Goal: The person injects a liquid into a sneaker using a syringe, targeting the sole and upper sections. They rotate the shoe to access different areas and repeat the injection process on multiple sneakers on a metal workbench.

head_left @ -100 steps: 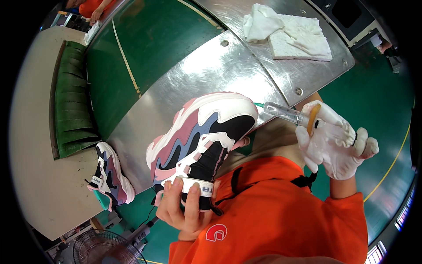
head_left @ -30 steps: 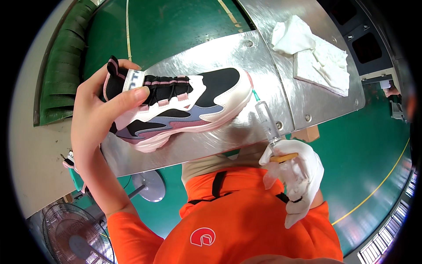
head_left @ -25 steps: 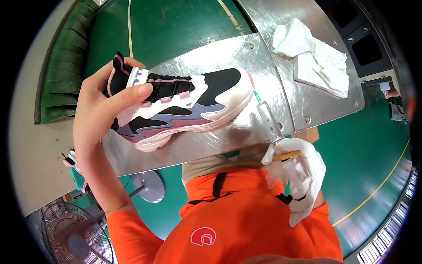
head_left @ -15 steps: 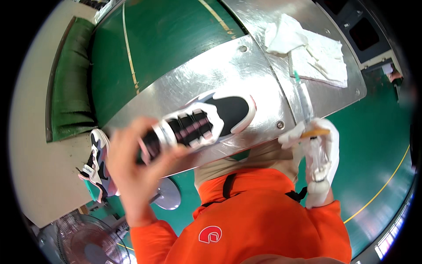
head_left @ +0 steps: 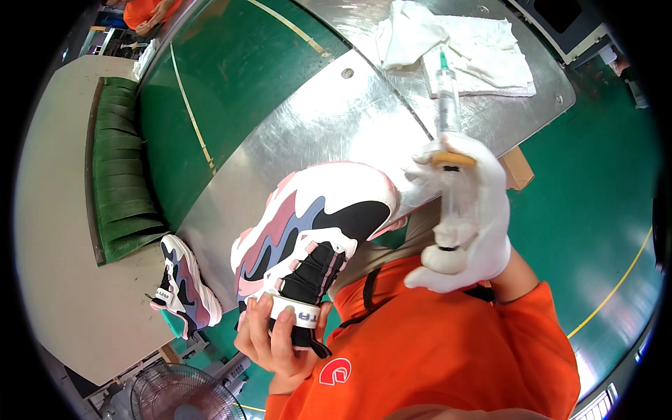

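Observation:
My bare left hand (head_left: pixel 269 343) grips a sneaker (head_left: pixel 318 192) by its tongue and collar. The shoe is tilted on its side, with its white, pink, blue and black side panel facing up and its toe pointing away to the right. White-gloved, my right hand (head_left: pixel 486 203) is wrapped round a clear syringe (head_left: pixel 448 101) with a yellowish finger flange. Its green tip points away from me, over the metal table (head_left: pixel 364 115), and is apart from the sneaker. A similar sneaker (head_left: pixel 185 283) lies on its side at the left, touched by neither hand.
White cloths (head_left: pixel 486 52) lie on the table's far right part. A green conveyor belt (head_left: pixel 238 77) runs at the far left, beside a green strip curtain (head_left: pixel 119 175). A fan (head_left: pixel 178 395) stands at lower left, a cardboard box (head_left: pixel 516 168) at right. Another person (head_left: pixel 143 12) appears far left.
The sneaker has been turned from sole-down onto its side and brought nearer my body. My right hand has moved leftward and away from me with the syringe.

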A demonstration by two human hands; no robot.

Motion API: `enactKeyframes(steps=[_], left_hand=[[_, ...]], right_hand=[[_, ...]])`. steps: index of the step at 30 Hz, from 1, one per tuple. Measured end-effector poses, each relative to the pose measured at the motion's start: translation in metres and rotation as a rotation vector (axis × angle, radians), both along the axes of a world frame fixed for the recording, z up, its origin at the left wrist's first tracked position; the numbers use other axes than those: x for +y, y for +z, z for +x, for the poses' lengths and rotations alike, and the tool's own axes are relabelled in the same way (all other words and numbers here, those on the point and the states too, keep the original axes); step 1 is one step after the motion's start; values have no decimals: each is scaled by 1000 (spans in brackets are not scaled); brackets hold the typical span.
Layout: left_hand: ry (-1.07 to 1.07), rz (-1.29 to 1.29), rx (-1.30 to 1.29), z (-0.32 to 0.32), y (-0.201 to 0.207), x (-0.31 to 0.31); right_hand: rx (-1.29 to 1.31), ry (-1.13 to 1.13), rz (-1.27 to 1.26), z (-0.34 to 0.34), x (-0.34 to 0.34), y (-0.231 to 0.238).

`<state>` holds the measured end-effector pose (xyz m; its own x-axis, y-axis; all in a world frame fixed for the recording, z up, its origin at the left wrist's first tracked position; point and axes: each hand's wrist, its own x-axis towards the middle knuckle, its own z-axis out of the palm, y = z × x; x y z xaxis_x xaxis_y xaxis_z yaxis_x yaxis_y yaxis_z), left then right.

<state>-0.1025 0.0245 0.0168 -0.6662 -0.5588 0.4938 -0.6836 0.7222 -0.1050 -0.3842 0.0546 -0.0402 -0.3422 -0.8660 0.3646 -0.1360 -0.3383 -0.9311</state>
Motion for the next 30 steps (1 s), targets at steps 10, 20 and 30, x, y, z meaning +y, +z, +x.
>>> enactKeyframes(steps=[10, 20, 30], left_hand=[[3, -59, 31, 0, -9, 6], [12, -97, 57, -3, -12, 9], [55, -70, 49, -9, -7, 9]], right_hand=[[-6, -50, -44, 1, -18, 4], [430, -479, -6, -13, -66, 15], [821, -591, -94, -4, -56, 17]])
